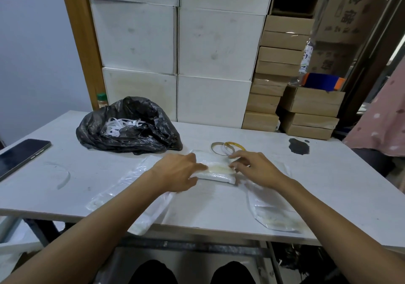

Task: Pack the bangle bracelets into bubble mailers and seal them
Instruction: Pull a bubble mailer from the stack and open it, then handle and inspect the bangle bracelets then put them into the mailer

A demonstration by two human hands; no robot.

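White padded mailer (219, 176) lies flat on the grey-white table (339, 187) in the head view, the only view supplied, directly between the two hands. A yellowish strip runs across its top face from one hand to the other.

The left hand (177, 172) rests on the mailer's left end, fingers laid out nearly straight over the strip and thumb along the near edge; it presses, it does not clasp. The right hand (256, 169) is at the mailer's right end with fingertips bent down onto it. Whether it pinches the edge or merely presses cannot be told, as the thumb is hidden.

Just beyond the right hand's fingertips lie two bangles, touching one another: a silver bangle (217, 149) and a gold bangle (234, 146). Neither is held, and both are outside the mailer.

Beyond the left hand sits a crumpled black bag (131, 128) with white strips (119, 125) showing in its mouth. Well to the left of that hand lies a dark phone (19, 156). Clear plastic sleeves lie under both forearms, one on the left (122, 194) and one on the right (278, 215). A dark stain (299, 146) marks the table well to the right of the right hand.
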